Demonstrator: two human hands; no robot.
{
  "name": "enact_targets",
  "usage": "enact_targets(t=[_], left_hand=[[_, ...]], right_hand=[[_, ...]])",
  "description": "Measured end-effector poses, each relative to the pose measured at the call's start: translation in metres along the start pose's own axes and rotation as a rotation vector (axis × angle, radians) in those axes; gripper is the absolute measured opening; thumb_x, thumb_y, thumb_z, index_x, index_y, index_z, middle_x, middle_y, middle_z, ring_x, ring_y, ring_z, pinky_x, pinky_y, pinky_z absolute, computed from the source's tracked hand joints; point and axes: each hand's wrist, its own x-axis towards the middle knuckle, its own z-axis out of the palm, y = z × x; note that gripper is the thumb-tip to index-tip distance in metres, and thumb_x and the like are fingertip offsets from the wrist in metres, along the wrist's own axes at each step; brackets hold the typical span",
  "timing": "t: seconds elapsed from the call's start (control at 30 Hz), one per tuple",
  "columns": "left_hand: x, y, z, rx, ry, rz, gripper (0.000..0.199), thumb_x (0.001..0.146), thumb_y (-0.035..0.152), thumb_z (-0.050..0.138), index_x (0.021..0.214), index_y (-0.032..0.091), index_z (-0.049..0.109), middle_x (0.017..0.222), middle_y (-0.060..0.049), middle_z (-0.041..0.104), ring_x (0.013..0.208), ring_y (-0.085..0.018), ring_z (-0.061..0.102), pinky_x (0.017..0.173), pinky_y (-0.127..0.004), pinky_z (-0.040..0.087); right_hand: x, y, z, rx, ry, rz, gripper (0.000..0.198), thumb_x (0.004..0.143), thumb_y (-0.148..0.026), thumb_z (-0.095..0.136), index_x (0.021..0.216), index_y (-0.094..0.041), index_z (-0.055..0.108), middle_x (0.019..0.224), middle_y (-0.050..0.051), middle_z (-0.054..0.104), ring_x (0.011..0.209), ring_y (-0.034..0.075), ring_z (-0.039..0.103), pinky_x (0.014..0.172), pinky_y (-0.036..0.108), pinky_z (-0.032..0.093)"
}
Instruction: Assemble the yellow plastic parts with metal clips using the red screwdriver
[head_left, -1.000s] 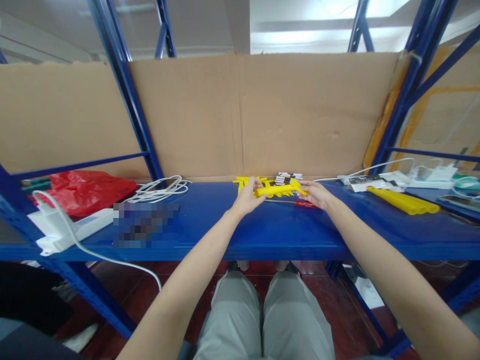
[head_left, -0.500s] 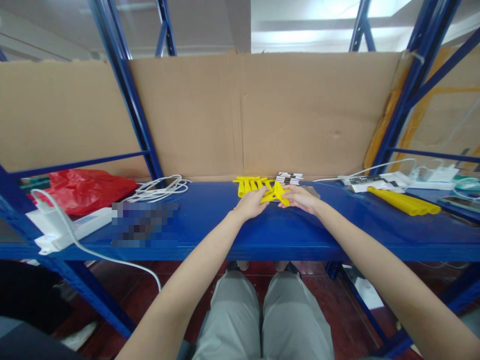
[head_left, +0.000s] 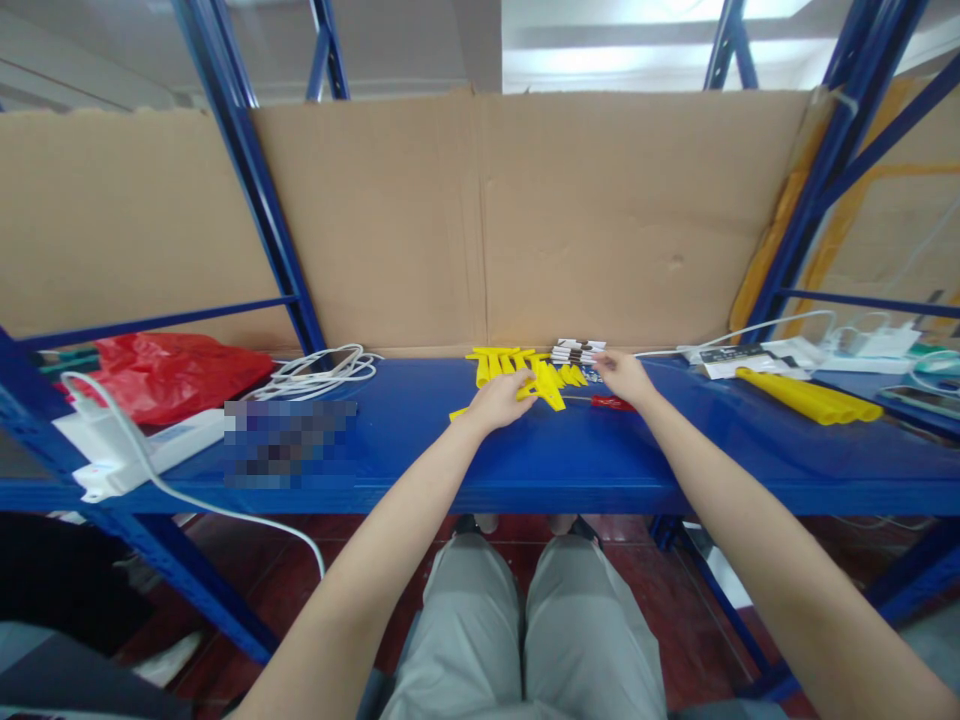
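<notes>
1. Left hand (head_left: pixel 501 398): grip closed around a yellow part (head_left: pixel 552 394); its broad end jutted right, and a yellow tip also showed left of the wrist.
2. The part was near the middle of the blue table (head_left: pixel 405 450), in front of a row of yellow tubes (head_left: pixel 495 366).
3. Right hand (head_left: pixel 624 376): fingers bent down beside the white packets (head_left: pixel 576 352); could not tell whether this grip pinched anything. Small bits under the fingertips, too blurred to name.
4. Red handle (head_left: pixel 611 403) lay just below the right hand, thin shaft running left. Small yellow pieces (head_left: pixel 574 376) lay between the hands.
5. Edges: front lip (head_left: pixel 570 498) ran straight across, both forearms passing over it; cardboard (head_left: pixel 480 220) stood along the back, close behind packets and row.
6. Room: blue surface showed from the held part to the front lip, and leftward to a pixelated patch.
7. Sides: left, white cable (head_left: pixel 322 376), red bag (head_left: pixel 180 378), power strip (head_left: pixel 191 442); right, larger yellow tubes (head_left: pixel 814 398).
8. Writing: black-and-white label (head_left: pixel 739 361) at right, print too small to read; packets banded dark.
</notes>
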Motion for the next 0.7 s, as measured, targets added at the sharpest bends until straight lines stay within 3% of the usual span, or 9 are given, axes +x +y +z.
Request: enact_targets(t=[0.1, 0.23, 0.4, 0.7], left_hand=[[-0.001, 0.001, -0.004, 0.021, -0.019, -0.008, 0.03, 0.083, 0.026, 0.064, 0.112, 0.018, 0.064, 0.11, -0.009, 0.069, 0.103, -0.026, 0.064, 0.088, -0.035, 0.051], [-0.001, -0.001, -0.007, 0.072, -0.049, -0.009, 0.029, 0.085, 0.029, 0.063, 0.111, 0.017, 0.065, 0.109, -0.009, 0.07, 0.101, -0.024, 0.065, 0.088, -0.034, 0.051], [-0.001, -0.002, -0.009, 0.128, -0.06, -0.015, 0.029, 0.086, 0.03, 0.061, 0.111, 0.016, 0.066, 0.11, -0.009, 0.07, 0.102, -0.025, 0.065, 0.088, -0.033, 0.051], [-0.002, -0.002, -0.009, 0.137, -0.063, 0.002, 0.03, 0.086, 0.031, 0.06, 0.112, 0.016, 0.066, 0.108, -0.01, 0.07, 0.1, -0.024, 0.065, 0.087, -0.034, 0.051]], right_hand=[[0.004, 0.014, -0.021, -0.358, 0.113, 0.202, 0.016, 0.076, -0.023, 0.061, 0.087, -0.017, 0.072, 0.102, 0.014, 0.071, 0.103, 0.03, 0.064, 0.092, 0.046, 0.046], [0.0, 0.019, -0.038, -0.543, 0.043, 0.438, 0.027, 0.077, -0.039, 0.065, 0.089, -0.016, 0.072, 0.108, 0.018, 0.068, 0.113, 0.036, 0.058, 0.097, 0.053, 0.038], [0.002, 0.022, -0.037, -0.585, -0.052, 0.525, 0.034, 0.079, -0.041, 0.066, 0.1, -0.014, 0.07, 0.113, 0.02, 0.066, 0.116, 0.036, 0.056, 0.097, 0.054, 0.038], [0.006, 0.025, -0.034, -0.598, -0.031, 0.623, 0.053, 0.072, -0.042, 0.073, 0.115, -0.013, 0.065, 0.118, 0.022, 0.063, 0.117, 0.034, 0.057, 0.094, 0.049, 0.044]])
